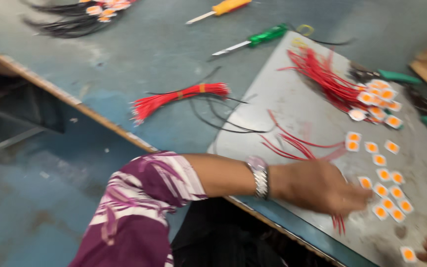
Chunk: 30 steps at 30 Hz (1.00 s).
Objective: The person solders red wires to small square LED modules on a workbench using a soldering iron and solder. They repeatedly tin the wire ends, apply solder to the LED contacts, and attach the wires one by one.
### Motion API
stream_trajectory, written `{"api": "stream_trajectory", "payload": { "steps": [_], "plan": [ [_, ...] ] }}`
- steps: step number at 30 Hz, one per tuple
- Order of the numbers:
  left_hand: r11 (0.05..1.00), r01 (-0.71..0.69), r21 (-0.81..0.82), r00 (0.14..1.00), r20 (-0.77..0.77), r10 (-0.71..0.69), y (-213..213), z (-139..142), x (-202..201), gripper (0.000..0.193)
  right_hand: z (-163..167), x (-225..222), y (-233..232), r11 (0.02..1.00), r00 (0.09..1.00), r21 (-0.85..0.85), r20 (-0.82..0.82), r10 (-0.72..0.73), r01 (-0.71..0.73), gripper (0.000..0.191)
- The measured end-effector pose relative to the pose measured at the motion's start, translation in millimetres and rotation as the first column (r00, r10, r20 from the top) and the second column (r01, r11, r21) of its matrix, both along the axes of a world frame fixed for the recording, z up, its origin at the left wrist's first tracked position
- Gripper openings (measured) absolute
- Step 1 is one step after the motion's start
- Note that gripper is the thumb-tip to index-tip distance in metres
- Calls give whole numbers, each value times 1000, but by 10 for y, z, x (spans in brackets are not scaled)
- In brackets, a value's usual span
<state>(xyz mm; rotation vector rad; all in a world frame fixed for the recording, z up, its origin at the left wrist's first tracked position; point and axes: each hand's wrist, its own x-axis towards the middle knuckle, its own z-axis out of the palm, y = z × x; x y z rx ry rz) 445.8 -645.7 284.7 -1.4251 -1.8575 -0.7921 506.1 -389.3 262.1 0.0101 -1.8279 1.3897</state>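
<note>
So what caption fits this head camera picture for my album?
Left hand reaching over small white-and-orange squares and red wires on a grey board.

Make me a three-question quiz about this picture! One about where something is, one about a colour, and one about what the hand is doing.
1. Where does the bundle of red wires tied with a band lie?
A. on the blue-grey table
B. in a box
C. on the floor

2. What colour is the handle of the screwdriver nearest the grey board?
A. pink
B. green
C. white

3. What is the left hand doing?
A. holding a screwdriver
B. reaching flat over small orange-centred squares
C. resting in a pocket

Answers: 1 A, it lies on the tabletop left of the board. 2 B, its handle is green. 3 B, the fingers stretch toward the squares.
</note>
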Motion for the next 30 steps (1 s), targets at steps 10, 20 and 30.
{"api": "stream_trajectory", "payload": {
  "steps": [10,20,30],
  "plan": [
    [966,191,-176,844,532,-70,-95,163,-135,19,-231,397,228,989,977,60,-154,145,-137,63],
    [963,238,-122,798,590,-122,-213,231,-230,17,-147,442,166,993,971,64,-215,108,-96,53],
    [918,244,-313,860,506,-56,-218,233,-217,22,150,499,311,993,980,-49,-177,95,-105,29]
  ]
}}
